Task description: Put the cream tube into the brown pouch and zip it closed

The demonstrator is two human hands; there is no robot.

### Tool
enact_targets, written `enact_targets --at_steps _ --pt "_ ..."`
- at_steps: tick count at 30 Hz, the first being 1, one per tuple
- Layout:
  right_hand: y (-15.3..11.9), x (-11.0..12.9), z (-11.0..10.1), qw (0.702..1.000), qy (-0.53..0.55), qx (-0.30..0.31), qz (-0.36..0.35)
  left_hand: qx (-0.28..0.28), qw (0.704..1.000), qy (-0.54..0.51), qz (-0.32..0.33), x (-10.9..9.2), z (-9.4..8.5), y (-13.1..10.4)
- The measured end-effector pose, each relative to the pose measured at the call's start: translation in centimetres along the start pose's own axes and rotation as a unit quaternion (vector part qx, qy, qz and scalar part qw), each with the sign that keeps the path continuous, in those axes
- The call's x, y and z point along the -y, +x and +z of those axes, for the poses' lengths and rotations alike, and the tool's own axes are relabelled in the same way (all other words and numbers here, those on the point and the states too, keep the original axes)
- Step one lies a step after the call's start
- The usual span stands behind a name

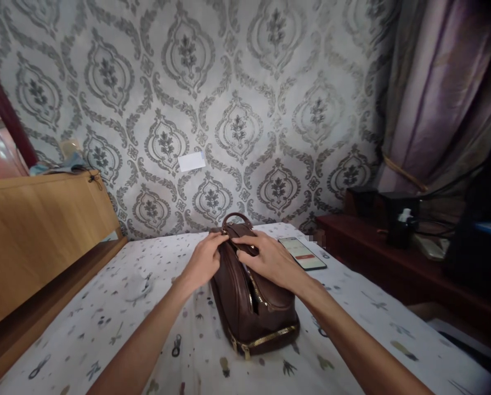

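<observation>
A dark brown leather handbag (232,291) stands on the patterned sheet in front of me, its carry handle (237,216) upright at the far end. The gold-toothed top zipper (257,291) gapes at the near end, and the inside is dark. My left hand (204,260) grips the bag's top at the far end of the zipper, finger and thumb close together; whether a zipper pull is between them is hidden. Across the top from the right lies my right hand (267,258), fingers and thumb holding the bag beside the opening. Another gold zipper (270,336) runs round the base.
A phone (303,253) with its screen lit lies right of the bag on the bed sheet (154,329). A wooden headboard (43,219) borders the left. On the right stands a dark red cabinet (364,258) with a small bottle (404,219) and cables. Patterned wallpaper covers the wall behind.
</observation>
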State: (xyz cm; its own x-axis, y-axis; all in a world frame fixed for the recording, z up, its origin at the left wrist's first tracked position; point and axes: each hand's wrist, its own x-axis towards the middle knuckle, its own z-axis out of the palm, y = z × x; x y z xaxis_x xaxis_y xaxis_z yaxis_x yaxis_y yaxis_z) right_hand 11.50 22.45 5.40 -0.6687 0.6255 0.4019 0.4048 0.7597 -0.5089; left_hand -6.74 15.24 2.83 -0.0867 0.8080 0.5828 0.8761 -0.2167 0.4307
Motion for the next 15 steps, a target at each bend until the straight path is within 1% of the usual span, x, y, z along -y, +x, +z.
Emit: enact_targets --at_steps 3,6,11,15 --pt "0.0 0.3 -0.3 1.000 -0.011 0.009 0.001 -0.051 0.993 -0.092 -0.052 0.6 0.1 0.6" --pt "0.0 0.4 -0.4 1.000 -0.023 0.010 -0.004 -0.079 0.983 -0.128 -0.108 1.5 0.0 2.1" --pt "-0.2 0.7 -0.5 0.999 -0.035 0.016 -0.005 -0.049 0.979 -0.141 -0.141 2.5 0.6 5.1" --pt "-0.4 0.8 -0.7 0.999 -0.044 0.022 0.001 -0.043 0.973 -0.153 -0.170 2.9 1.2 6.4"
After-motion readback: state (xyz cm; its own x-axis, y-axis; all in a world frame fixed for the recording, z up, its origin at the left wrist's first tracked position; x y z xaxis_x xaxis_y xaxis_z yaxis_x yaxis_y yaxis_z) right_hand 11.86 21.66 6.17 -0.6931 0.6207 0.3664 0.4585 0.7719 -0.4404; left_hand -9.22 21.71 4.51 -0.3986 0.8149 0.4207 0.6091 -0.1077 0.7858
